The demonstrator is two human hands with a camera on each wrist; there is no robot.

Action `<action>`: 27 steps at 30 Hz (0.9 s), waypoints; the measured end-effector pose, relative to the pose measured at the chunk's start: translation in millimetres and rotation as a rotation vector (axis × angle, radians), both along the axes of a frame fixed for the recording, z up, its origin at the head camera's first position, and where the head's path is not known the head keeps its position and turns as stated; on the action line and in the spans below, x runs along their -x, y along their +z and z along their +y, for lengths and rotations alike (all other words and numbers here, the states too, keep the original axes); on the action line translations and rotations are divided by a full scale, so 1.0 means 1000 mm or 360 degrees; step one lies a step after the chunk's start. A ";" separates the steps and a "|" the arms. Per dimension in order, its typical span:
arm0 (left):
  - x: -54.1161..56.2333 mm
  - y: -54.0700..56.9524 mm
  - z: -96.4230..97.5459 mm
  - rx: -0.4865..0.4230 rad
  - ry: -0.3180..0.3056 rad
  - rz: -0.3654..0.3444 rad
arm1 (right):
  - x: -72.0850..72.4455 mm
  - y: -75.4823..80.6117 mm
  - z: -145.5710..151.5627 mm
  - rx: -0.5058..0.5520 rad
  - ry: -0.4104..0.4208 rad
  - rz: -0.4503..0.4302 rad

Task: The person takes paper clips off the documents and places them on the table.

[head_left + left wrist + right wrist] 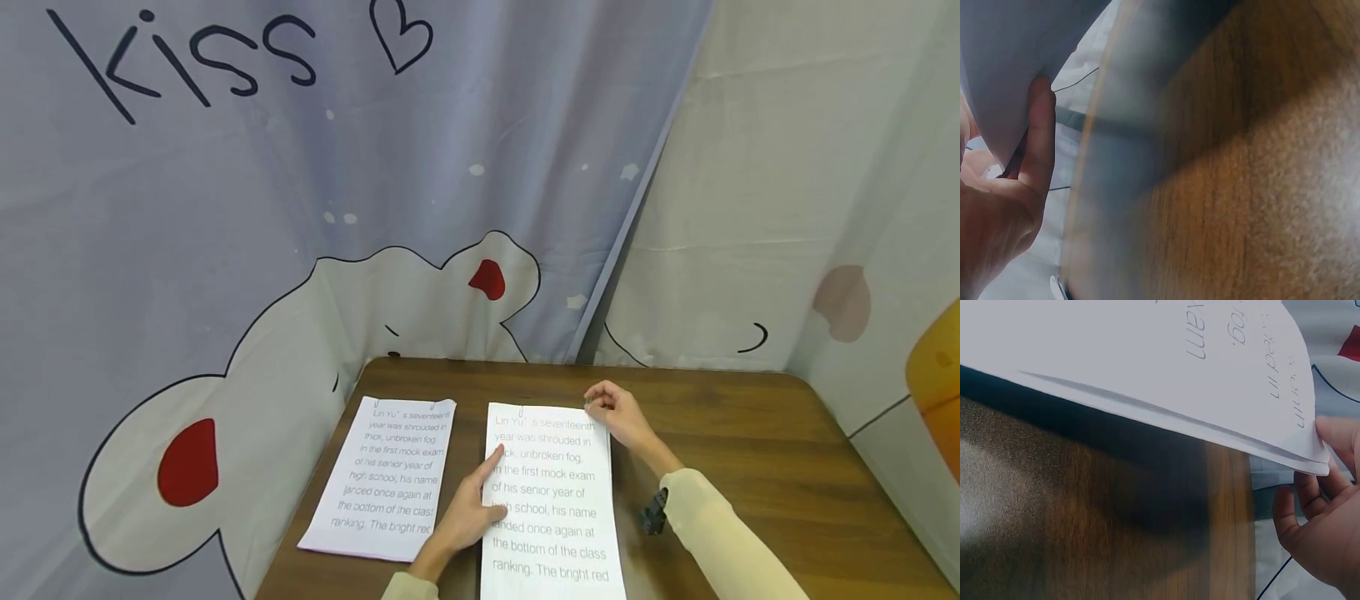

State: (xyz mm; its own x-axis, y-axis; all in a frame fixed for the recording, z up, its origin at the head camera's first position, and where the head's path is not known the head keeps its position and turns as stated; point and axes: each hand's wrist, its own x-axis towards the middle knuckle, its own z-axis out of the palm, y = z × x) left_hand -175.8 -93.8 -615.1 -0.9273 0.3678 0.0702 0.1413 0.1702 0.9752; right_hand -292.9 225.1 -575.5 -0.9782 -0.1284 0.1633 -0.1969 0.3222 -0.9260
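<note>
A stack of printed paper (551,492) is held in front of me, raised off the table in both wrist views. My left hand (467,510) grips its left edge, with thumb and index finger showing over the print. In the left wrist view, a finger (1040,137) lies against the paper. At the top right corner, my right hand (1329,506) pinches the sheets, thumb on the printed face and fingers underneath. A paper clip (521,411) sits on the stack's top edge. Something small and greenish shows at the right fingertips, too small to tell.
Left of the held stack, a second printed stack (382,483) lies on the brown wooden table (750,450), with clips along its top edge. A patterned curtain (420,167) hangs behind the table. A dark device (655,512) is on the right wrist.
</note>
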 end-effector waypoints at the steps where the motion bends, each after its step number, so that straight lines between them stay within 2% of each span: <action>1: 0.000 0.000 0.000 -0.0004 -0.0001 0.0000 | 0.001 0.000 0.001 -0.0012 -0.0014 0.0020; 7: 0.001 0.000 -0.002 -0.0006 -0.0002 0.0009 | 0.004 -0.002 0.007 -0.0025 -0.0057 0.0086; 13: 0.000 0.000 -0.005 0.0003 -0.0013 0.0026 | 0.005 -0.007 0.018 -0.0051 -0.0068 0.0047; 20: -0.003 -0.003 -0.009 0.0013 -0.0024 0.0030 | -0.001 -0.012 0.036 -0.0102 -0.0069 0.0013; 27: 0.001 -0.004 -0.015 -0.0009 0.0001 0.0042 | -0.009 -0.015 0.050 -0.0232 -0.0022 -0.0052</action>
State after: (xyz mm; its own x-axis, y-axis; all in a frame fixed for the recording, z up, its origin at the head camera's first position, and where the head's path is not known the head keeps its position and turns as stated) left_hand -177.0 -108.5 -619.2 -0.9252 0.3669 0.0965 0.1668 0.1649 0.9721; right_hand -284.2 275.1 -590.4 -0.9845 -0.1348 0.1118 -0.1619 0.4564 -0.8749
